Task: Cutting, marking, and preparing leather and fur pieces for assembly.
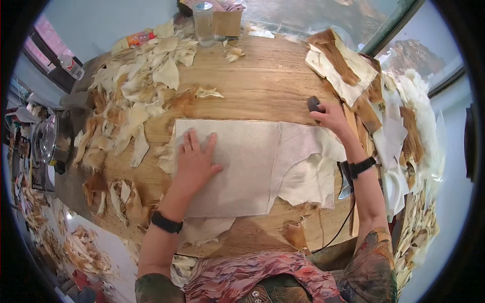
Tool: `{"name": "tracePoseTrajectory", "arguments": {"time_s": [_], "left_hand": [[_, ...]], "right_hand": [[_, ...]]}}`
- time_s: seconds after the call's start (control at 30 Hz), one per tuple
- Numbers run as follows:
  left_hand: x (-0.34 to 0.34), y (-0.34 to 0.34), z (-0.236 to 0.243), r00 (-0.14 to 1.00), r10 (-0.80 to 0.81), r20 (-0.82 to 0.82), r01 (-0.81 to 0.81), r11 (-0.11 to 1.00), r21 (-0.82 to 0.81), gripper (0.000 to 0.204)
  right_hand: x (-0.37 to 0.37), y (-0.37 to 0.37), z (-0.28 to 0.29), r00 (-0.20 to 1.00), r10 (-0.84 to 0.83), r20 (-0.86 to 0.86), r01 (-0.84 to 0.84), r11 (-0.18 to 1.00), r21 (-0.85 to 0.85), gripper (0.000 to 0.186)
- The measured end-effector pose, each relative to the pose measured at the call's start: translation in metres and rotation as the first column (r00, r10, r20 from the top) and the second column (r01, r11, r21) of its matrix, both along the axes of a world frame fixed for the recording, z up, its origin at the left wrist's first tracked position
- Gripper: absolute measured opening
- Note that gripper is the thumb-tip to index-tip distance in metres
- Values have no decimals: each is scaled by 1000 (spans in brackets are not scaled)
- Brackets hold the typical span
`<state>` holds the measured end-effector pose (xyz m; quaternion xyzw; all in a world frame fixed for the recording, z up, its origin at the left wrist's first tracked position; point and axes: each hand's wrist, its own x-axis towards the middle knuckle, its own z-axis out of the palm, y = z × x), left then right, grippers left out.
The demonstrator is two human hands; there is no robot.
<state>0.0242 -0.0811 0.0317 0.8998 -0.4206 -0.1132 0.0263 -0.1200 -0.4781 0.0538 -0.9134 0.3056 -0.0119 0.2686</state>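
A: What lies at the left of the wooden table (262, 86)?

B: A heap of pale and brown scraps (134, 96), spread toward the far edge. Behind it a clear jar (203, 21) stands near a cardboard box (227, 22).

A: And the left hand (194, 161)?

B: It is open, with fingers spread, and lies flat on a large pale hide (242, 166) in the middle of the table, near its left end.

A: The right hand (333, 117)?

B: It is closed around a small dark tool (314, 104), just at the far right edge of the hide. A dark cord (341, 230) hangs by this forearm. At the right lies a stack of white and brown pieces (348, 70).
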Motion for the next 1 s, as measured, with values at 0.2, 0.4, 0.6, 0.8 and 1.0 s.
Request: {"name": "tracePoseTrajectory", "arguments": {"time_s": [0.2, 0.4, 0.6, 0.8, 1.0], "left_hand": [[-3, 20, -10, 996, 48, 81, -39, 993, -108, 87], [4, 56, -23, 999, -9, 36, 13, 993, -119, 79], [4, 157, 28, 980, 60, -190, -85, 988, -126, 55], [-46, 182, 29, 894, 335, -298, -397, 899, -182, 44], [-80, 170, 23, 912, 319, -259, -376, 902, -214, 49]], "right_hand": [[43, 188, 38, 898, 440, -2, -426, 869, -251, 37], [64, 260, -32, 931, 324, -167, -364, 833, -416, 29], [29, 264, -3, 890, 401, 217, -335, 898, -286, 50], [27, 324, 3, 871, 408, 274, -403, 912, -78, 56], [33, 378, -45, 845, 514, 147, -456, 836, -304, 63]]}}
